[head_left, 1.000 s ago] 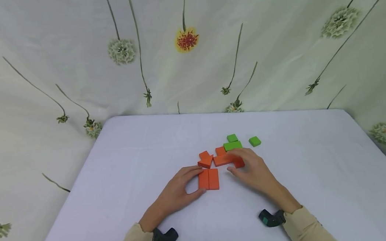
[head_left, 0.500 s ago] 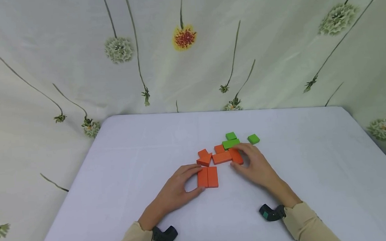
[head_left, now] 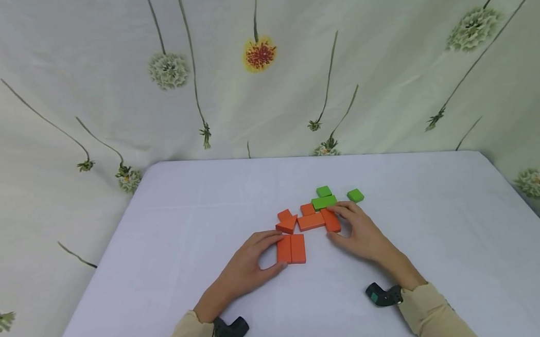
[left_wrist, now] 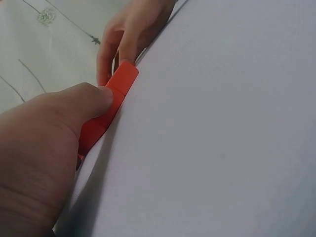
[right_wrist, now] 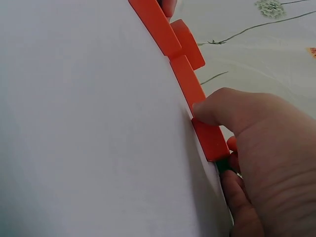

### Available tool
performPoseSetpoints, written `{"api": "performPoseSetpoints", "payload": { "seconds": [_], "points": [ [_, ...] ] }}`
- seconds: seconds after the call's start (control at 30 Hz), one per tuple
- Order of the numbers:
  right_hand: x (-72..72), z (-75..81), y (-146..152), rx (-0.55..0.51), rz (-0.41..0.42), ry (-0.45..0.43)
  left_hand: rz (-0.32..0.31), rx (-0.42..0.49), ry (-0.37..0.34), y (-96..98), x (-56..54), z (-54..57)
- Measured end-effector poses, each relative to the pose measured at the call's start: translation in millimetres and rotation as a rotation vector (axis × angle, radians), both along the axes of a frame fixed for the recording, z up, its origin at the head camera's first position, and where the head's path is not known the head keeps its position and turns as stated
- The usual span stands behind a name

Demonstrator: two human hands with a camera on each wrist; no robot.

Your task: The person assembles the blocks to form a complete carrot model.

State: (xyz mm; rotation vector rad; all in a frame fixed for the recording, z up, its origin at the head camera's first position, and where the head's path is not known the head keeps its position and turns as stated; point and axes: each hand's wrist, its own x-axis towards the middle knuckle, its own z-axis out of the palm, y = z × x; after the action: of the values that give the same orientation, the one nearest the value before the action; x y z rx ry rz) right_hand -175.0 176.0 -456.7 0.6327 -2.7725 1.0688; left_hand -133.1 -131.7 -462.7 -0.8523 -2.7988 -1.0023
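Note:
Two orange rectangular blocks lie side by side on the table, and my left hand (head_left: 252,262) pinches the left block (head_left: 283,249) between thumb and fingers at its near and far ends. The other block (head_left: 298,249) touches its right side. My right hand (head_left: 359,235) grips a tilted orange block (head_left: 331,220), thumb at the near end and fingers at the far end. That block meets the right end of a sideways orange block (head_left: 311,221). In the right wrist view, the right thumb (right_wrist: 217,111) presses the row of orange blocks.
An orange triangular block (head_left: 287,224) and small orange blocks (head_left: 307,209) lie just beyond. Behind them are a green rectangular block (head_left: 324,202) and two small green blocks (head_left: 355,195). A flower-printed cloth (head_left: 387,104) hangs past the table's far edge.
My right hand has drawn its thumb and fingers onto the tilted orange block, which now sits against the sideways one. My left hand keeps its hold.

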Motion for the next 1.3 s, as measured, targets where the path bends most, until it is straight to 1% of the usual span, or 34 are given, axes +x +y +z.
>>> {"api": "performPoseSetpoints", "payload": {
  "seconds": [0.33,0.5,0.7,0.9,1.07,1.2,1.3],
  "points": [
    [0.8,-0.8,0.7,0.005,-0.006,-0.018,-0.005,0.002,0.011,-0.7,0.2,-1.5],
    [-0.2,-0.8,0.6,0.003,-0.026,-0.043,-0.011,0.002,0.018,-0.7,-0.3,-1.9],
    [-1.2,-1.3,0.1,-0.021,-0.027,-0.053,0.002,-0.005,0.003,-0.3,-0.5,-1.3],
    [2.0,0.0,-1.3,-0.048,-0.003,-0.014,0.008,-0.011,0.001,-0.3,0.2,0.2],
    [5.4,-0.6,-3.9,-0.06,0.043,0.018,0.002,-0.01,0.006,-0.1,0.2,0.4],
    [7.7,-2.4,-8.1,-0.062,0.078,0.008,0.005,-0.015,0.011,0.2,0.2,0.3],
    [10.7,-3.8,-12.2,-0.053,0.087,-0.011,0.006,-0.015,0.005,0.1,0.6,0.6]
  ]
}}
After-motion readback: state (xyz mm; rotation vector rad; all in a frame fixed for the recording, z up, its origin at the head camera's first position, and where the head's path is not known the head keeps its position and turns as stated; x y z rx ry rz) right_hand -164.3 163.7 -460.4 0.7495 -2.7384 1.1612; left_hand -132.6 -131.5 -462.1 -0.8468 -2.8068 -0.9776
